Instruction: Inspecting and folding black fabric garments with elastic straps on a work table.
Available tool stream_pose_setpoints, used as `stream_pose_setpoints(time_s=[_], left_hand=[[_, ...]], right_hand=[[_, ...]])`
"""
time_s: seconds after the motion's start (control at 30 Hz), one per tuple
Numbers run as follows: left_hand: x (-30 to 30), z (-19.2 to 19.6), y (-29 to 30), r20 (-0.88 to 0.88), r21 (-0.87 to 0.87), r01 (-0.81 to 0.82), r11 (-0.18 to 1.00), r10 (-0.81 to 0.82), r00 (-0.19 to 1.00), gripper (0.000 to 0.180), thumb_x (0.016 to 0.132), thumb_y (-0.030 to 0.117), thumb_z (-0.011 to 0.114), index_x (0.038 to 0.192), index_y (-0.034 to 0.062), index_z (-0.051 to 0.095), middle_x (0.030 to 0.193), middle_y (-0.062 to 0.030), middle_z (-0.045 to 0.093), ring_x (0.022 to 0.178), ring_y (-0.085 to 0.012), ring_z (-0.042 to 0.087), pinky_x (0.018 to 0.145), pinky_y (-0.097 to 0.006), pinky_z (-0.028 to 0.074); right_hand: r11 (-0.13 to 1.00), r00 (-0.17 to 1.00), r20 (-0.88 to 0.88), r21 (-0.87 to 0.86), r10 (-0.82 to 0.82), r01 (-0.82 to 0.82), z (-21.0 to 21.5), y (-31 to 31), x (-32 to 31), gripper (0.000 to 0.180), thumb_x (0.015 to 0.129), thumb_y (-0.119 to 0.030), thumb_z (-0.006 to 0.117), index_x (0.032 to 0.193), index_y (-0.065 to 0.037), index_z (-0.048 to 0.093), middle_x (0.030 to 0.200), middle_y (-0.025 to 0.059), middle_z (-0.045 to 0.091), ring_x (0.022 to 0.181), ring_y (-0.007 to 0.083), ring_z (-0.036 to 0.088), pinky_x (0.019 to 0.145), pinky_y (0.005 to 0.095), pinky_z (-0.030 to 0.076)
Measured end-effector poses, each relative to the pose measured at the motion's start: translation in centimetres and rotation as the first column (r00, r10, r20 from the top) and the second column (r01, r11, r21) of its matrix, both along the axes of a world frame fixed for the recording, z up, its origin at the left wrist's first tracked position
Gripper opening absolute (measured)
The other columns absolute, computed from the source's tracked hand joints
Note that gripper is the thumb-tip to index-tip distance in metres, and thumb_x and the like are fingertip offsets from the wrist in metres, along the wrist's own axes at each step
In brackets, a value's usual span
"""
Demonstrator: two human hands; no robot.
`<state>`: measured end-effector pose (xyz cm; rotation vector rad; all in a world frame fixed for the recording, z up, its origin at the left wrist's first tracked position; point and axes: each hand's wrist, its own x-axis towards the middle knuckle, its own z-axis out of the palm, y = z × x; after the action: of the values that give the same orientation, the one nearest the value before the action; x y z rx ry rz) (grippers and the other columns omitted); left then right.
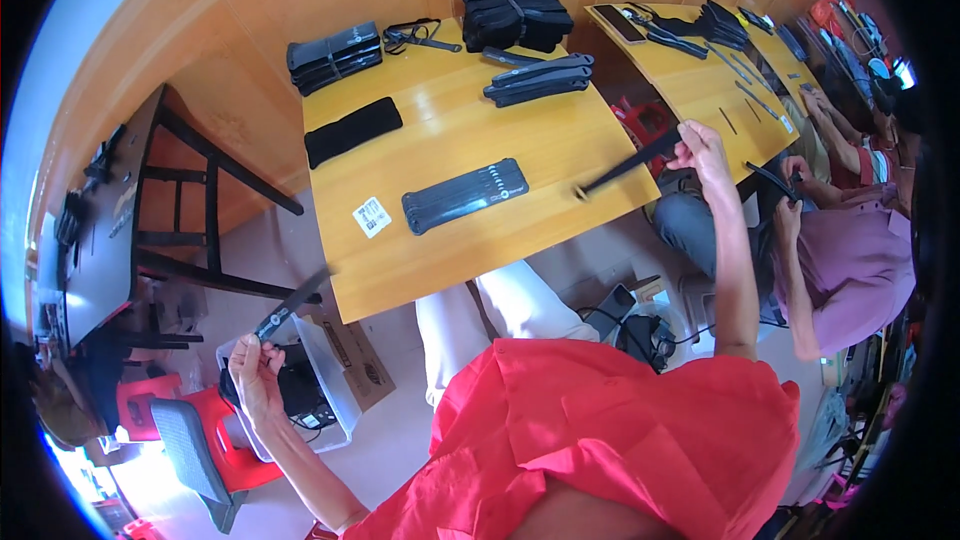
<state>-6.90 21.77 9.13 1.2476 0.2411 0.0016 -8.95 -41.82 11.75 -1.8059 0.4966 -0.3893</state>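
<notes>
My left hand is out past the table's left front corner, above a white bin. Its fingers are closed on one end of a black strap with a light printed mark; the strap slants up and to the right. Over the table's right edge, my right hand pinches a second black strap, whose far end reaches down and left over the tabletop and looks blurred. Between the hands, a flat bundle of black straps lies on the yellow wooden table. Left of it is a white printed sticker.
A black fabric pouch and stacked black strap bundles sit toward the table's back, beside a large tied bundle. The white bin and a red chair stand at lower left. Another person sits at right.
</notes>
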Motion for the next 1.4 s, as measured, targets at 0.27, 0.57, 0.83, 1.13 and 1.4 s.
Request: stream_pose_setpoints(time_s=[0.27,0.57,0.83,1.13,1.4], left_hand=[[3.4,-0.8,-5.0,-0.002,-0.243,0.025,0.97,-0.026,1.0,0.011,0.088,0.011,0.055,0.098,0.0058,0.057,0.076,-0.0048,0.06,0.066,-0.0119,0.06,0.063,-0.024,0.055],[5.3,-6.6,-10.9,-0.001,-0.389,-0.214,0.896,0.232,0.973,0.007,0.087,0.009,0.056,0.09,0.0031,0.059,0.078,-0.0105,0.065,0.071,-0.0168,0.065,0.066,-0.028,0.057],[1.6,-10.1,-14.3,-0.115,0.228,-0.269,0.936,0.3,0.947,0.015,0.085,0.009,0.057,0.092,-0.0035,0.057,0.066,-0.0084,0.061,0.05,-0.0127,0.059,0.046,-0.022,0.051],[0.1,-3.0,-19.4,0.173,0.53,0.002,0.848,-0.111,0.979,0.035,0.08,0.009,0.064,0.112,-0.0007,0.055,0.088,-0.009,0.063,0.082,-0.0152,0.061,0.067,-0.025,0.05],[-1.2,-1.4,-25.3,-0.148,0.094,0.863,0.496,-0.851,0.504,0.024,0.081,0.016,0.066,0.097,-0.0018,0.06,0.064,0.0007,0.053,0.057,-0.0061,0.044,0.05,-0.022,0.035]], right_hand=[[0.806,0.779,-0.34,-0.091,0.527,-0.585,2.7,6.8,-0.6,0.021,0.089,-0.013,0.05,0.073,0.0,0.053,0.064,0.0017,0.053,0.057,0.0073,0.054,0.055,0.0211,0.044],[0.745,0.741,-0.359,-0.157,0.568,-0.648,0.8,9.7,-0.7,0.021,0.09,-0.011,0.049,0.074,0.003,0.052,0.061,0.0016,0.052,0.057,0.0078,0.055,0.055,0.0221,0.044],[0.788,0.746,-0.377,-0.063,0.55,-0.612,0.7,9.9,-1.5,0.013,0.086,-0.005,0.055,0.086,0.005,0.063,0.063,0.0052,0.06,0.055,0.0086,0.057,0.052,0.0204,0.046],[0.499,0.512,-0.223,-0.115,0.829,-0.859,1.7,13.3,-1.3,0.011,0.073,0.0,0.065,0.084,0.0,0.068,0.073,0.0082,0.065,0.065,0.0163,0.063,0.06,0.0249,0.048],[0.553,0.563,-0.056,-0.134,0.824,-0.823,1.5,16.0,-1.2,0.014,0.071,0.004,0.065,0.084,-0.002,0.065,0.075,0.006,0.063,0.068,0.0154,0.061,0.064,0.0253,0.048]])
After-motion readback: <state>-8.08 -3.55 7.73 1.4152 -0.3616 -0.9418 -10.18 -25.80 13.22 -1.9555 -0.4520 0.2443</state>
